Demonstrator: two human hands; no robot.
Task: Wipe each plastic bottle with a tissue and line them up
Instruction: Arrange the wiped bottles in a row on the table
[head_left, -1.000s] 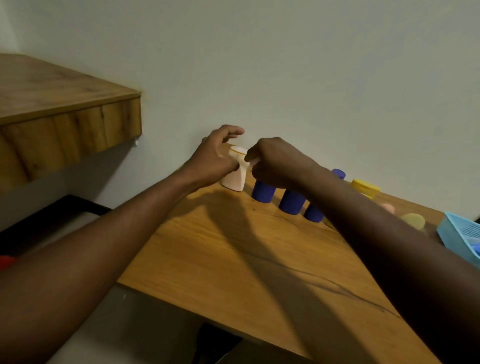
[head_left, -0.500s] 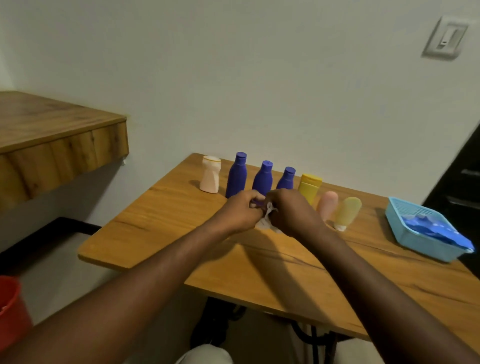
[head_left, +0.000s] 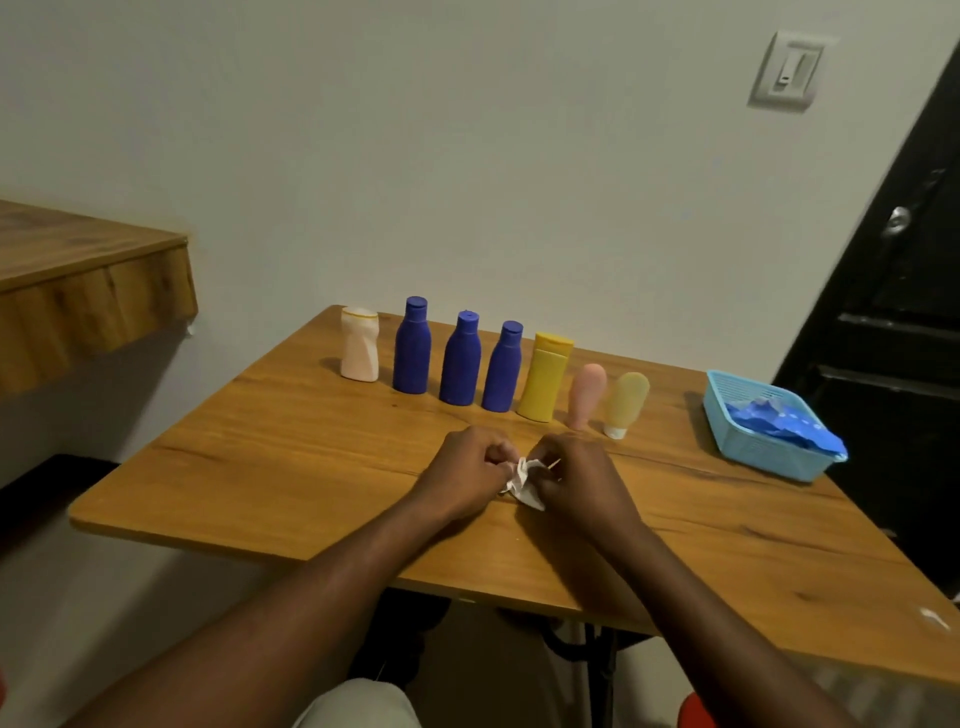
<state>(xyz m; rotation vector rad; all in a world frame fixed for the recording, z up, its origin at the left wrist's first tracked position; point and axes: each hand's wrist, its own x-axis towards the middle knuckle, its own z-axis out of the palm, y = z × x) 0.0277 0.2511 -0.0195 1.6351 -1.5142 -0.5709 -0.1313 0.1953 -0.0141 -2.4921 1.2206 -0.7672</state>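
Holding the crumpled white tissue (head_left: 524, 480) between both hands, you have it low over the table (head_left: 291, 467), in front of the yellow bottle (head_left: 545, 376) and nearer to you than it. Your left hand (head_left: 462, 475) pinches one side of the tissue with curled fingers, and your right hand (head_left: 582, 480) grips the other side. Neither hand touches a bottle, and I cannot tell whether the tissue rests on the wood or hangs just above it. Seven containers stand upright in one row along the far edge. To the left of the yellow bottle come three blue bottles (head_left: 460, 358), then a pale bottle (head_left: 359, 351) at the end. To its right stand a pink tube (head_left: 587, 395) and a pale yellow tube (head_left: 626, 402), both on their caps. The line looks even, with small gaps and nothing lying loose in front of it. Well to the right of the yellow bottle, a blue basket (head_left: 753, 441) holds only a crumpled blue wrapper (head_left: 779, 423), with no bottle visible inside. Judging by that, the lining up appears finished or nearly so. Whether every bottle has been wiped cannot be read from their surfaces. What is left seems to be dealing with the tissue, or one last check along the row.
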